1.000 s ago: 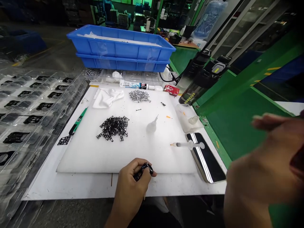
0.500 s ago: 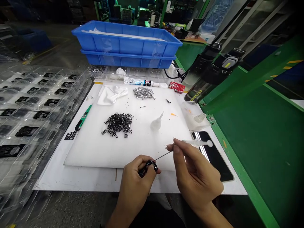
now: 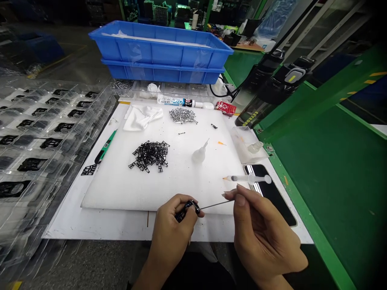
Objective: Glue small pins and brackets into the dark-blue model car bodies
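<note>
My left hand [image 3: 173, 231] is closed on a small black plastic part [image 3: 188, 209] at the front edge of the white board [image 3: 121, 189]. My right hand [image 3: 261, 235] pinches a thin metal pin [image 3: 215, 205] between thumb and forefinger. The pin's far tip touches the black part. A heap of small black parts [image 3: 150, 155] lies in the middle of the board. A pile of small metal pieces [image 3: 182, 115] lies near its far edge.
A syringe [image 3: 248, 179] and a phone [image 3: 272, 193] lie right of my hands. A small squeeze bottle [image 3: 200, 153], glue tube [image 3: 181, 103], white cloth [image 3: 140, 116] and green pen [image 3: 104, 147] lie around. Stacked blue bins [image 3: 160, 52] stand behind, clear trays [image 3: 39, 133] at left.
My right hand came in from the right with the thin pin, met the black part, then shifted a little right and lower. The left hand stayed put.
</note>
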### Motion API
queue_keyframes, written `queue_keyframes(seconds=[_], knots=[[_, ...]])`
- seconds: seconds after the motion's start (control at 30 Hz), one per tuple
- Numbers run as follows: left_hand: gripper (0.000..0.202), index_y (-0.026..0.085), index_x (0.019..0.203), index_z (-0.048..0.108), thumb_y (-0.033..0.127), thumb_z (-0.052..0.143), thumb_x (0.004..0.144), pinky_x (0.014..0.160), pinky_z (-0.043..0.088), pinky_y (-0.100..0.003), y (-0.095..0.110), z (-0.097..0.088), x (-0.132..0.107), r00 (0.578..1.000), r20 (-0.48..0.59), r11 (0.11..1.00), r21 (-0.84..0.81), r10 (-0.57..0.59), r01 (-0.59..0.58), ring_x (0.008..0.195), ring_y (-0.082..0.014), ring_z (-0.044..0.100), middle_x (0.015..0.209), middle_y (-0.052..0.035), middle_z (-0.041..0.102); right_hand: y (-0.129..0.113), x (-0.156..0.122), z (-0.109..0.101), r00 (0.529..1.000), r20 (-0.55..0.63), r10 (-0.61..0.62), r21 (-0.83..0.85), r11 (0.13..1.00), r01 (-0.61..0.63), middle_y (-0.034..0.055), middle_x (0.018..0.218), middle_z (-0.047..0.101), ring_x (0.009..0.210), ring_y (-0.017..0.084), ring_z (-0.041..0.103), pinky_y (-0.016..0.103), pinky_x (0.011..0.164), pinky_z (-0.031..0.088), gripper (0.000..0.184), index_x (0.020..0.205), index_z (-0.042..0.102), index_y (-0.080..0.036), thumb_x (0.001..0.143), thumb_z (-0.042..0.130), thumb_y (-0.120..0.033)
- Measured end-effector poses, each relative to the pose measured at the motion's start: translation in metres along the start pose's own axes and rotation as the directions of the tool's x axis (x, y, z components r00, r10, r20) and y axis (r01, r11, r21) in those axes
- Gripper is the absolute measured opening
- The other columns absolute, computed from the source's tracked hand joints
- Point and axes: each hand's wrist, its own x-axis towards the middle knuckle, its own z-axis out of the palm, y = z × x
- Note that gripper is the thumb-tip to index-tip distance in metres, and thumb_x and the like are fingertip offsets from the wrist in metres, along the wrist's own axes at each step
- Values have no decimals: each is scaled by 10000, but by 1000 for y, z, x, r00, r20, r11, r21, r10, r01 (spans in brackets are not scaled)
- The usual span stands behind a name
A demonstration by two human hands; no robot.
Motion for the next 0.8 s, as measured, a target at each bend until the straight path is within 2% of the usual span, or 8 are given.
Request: queue_keyframes(seconds=[0.17, 0.37, 0.53, 0.67, 0.8], knots=[[230, 177, 938, 665, 396, 635, 876, 418, 343, -177, 3, -1, -2, 1000, 6, 1000, 0, -10, 10, 420, -30, 419, 890, -54, 761, 0, -4, 4, 1000, 21, -5, 10, 1000, 4, 44, 998, 741, 832, 139, 723, 293, 759, 604, 566, 1297, 689, -192, 815, 687, 105], [227, 174, 936, 666, 391, 645, 875, 421, 344, -181, 3, 0, -2, 1000, -5, 1000, 9, 2, -2, 421, -36, 430, 881, -56, 765, 2, -3, 3, 996, 17, -84, -9, 996, 84, 40, 1020, 741, 839, 150, 725, 309, 734, 607, 596, 1305, 680, -199, 799, 692, 115], [230, 169, 936, 660, 391, 634, 883, 412, 334, -173, 5, 1, -2, 1000, 0, 1000, -4, -11, 11, 415, -31, 419, 879, -57, 762, 2, -2, 2, 997, 33, -75, -7, 997, 75, 56, 1012, 741, 844, 161, 723, 320, 743, 603, 609, 1301, 681, -164, 772, 693, 137], [219, 166, 933, 660, 377, 630, 884, 415, 336, -171, 5, 1, -2, 1000, -4, 1000, -5, -6, 6, 417, -32, 425, 876, -58, 762, 3, -2, 0, 996, 33, -84, -15, 996, 84, 54, 1034, 740, 836, 172, 725, 337, 741, 611, 627, 1316, 674, -185, 773, 694, 130], [214, 171, 945, 658, 374, 629, 885, 416, 338, -171, 5, 1, -2, 1000, 0, 1000, -10, -14, 14, 420, -33, 428, 881, -54, 762, 3, -3, -3, 990, 47, -135, -38, 990, 137, 56, 1021, 738, 841, 185, 726, 348, 735, 618, 624, 1306, 677, -175, 764, 694, 134]])
